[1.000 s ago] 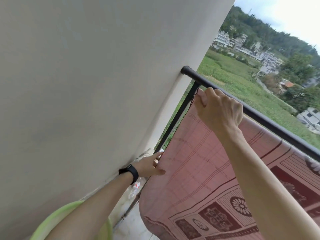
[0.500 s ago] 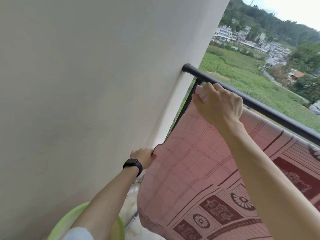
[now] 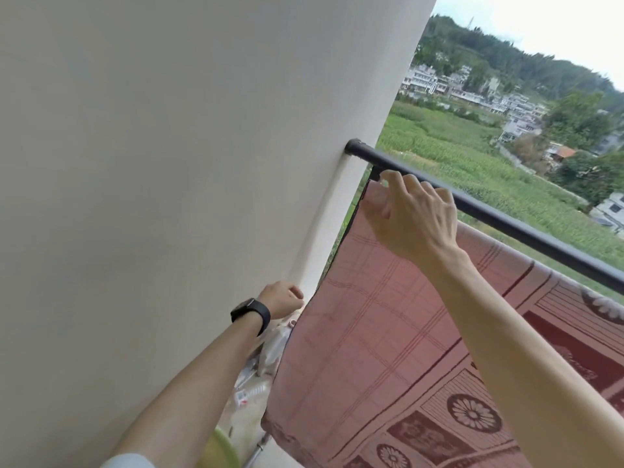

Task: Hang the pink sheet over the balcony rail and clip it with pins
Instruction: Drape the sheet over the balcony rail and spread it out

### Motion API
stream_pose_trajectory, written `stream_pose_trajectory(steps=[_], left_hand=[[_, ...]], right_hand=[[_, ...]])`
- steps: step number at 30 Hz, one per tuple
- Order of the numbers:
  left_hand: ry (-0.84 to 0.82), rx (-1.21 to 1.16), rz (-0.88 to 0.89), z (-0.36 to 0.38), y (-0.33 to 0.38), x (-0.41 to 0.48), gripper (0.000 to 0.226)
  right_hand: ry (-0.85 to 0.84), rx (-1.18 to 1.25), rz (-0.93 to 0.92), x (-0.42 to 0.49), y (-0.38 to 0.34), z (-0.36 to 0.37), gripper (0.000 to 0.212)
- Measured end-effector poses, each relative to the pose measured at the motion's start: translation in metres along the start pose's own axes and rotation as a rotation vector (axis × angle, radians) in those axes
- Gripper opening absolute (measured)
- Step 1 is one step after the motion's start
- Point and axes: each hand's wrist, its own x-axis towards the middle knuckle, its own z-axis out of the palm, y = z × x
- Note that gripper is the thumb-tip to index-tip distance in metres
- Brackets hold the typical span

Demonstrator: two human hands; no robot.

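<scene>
At the balcony's left end, where the black rail (image 3: 506, 219) meets the white wall (image 3: 169, 163), the pink sheet (image 3: 371, 332) is draped over the rail and hangs down on the near side w/ its checked part by the wall and darker flower panels lower right. The right hand (image 3: 413, 214) is held at the sheet's top corner, just under the rail; the corner is pinched between thumb and fingers, other fingers curled loosely over the fold. The left hand (image 3: 282, 298) is lower down, beside the wall, fingers clenched at the sheet's left edge approx. halfway down; whether cloth is actually gripped can't be told, since the fingertips are hidden. A black watch (image 3: 251, 312) is worn on the left wrist. Clear plastic bottles (image 3: 266, 359) are seen on the floor betw. wall and sheet, and a bit of green basin (image 3: 224, 449) at the bottom edge. Fields, houses and wooded hills are visible beyond the rail
</scene>
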Motion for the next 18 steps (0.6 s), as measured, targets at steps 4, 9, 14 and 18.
stream_pose_trajectory(steps=[4, 9, 14, 18], left_hand=[[0.084, -0.556, 0.234, -0.049, 0.094, -0.017, 0.018], [0.036, -0.628, 0.541, -0.083, 0.175, -0.036, 0.049], [0.364, -0.6, 0.617, -0.081, 0.196, -0.025, 0.005], [0.473, -0.451, 0.628, -0.078, 0.215, -0.021, 0.003]], right_hand=[[-0.001, -0.012, 0.008, -0.009, 0.013, -0.018, 0.056], [-0.02, 0.009, 0.073, -0.026, 0.034, -0.038, 0.048], [-0.048, 0.029, 0.12, -0.051, 0.058, -0.043, 0.045], [-0.019, 0.036, 0.176, -0.072, 0.074, -0.041, 0.049]])
